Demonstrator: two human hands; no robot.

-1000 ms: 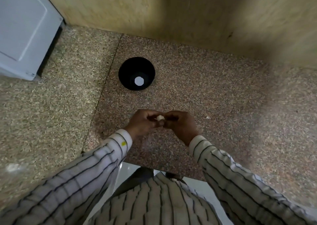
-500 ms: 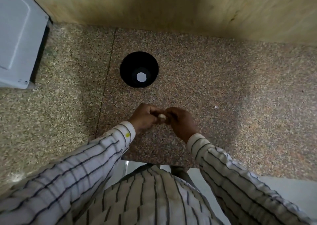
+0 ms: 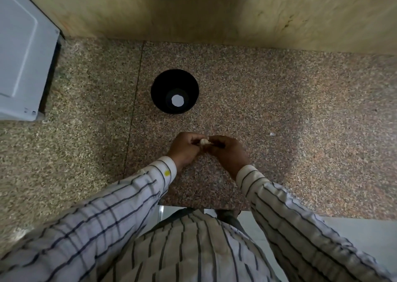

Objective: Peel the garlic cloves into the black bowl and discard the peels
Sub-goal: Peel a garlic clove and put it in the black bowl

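Bowl on counter, straight ahead of my hands. Garlic clove between my left hand and right hand. Appliance far left. Wall behind.

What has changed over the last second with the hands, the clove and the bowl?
Nothing visibly changed. The left hand and right hand still pinch the garlic clove between them above the counter; nothing was let go. The black bowl stands where it was, no clove inside; only the camera shifted.
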